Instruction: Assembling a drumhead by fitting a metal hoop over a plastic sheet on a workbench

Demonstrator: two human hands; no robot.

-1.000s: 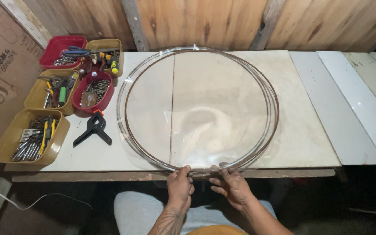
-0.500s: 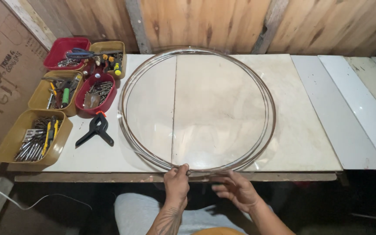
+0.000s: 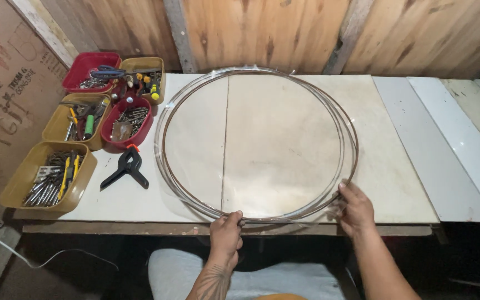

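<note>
A large round hoop (image 3: 165, 119) with a thin dark rim and a clear film stretched across it lies flat on the pale wooden workbench (image 3: 395, 166). My left hand (image 3: 226, 236) grips the hoop's near edge at the front of the bench. Over at the near right side, my right hand (image 3: 354, 208) rests on the rim, fingers curled over it.
Left of the hoop stand several small tubs: a red one (image 3: 87, 72), yellow ones (image 3: 45, 178) and a red bowl (image 3: 129, 119), holding screws, bits and small tools. A black spring clamp (image 3: 126, 169) lies beside them. White boards (image 3: 451, 144) extend the bench to the right; a plank wall stands behind.
My right hand has slid right along the rim, away from my left hand, which stays at the near edge. The view has shifted slightly.
</note>
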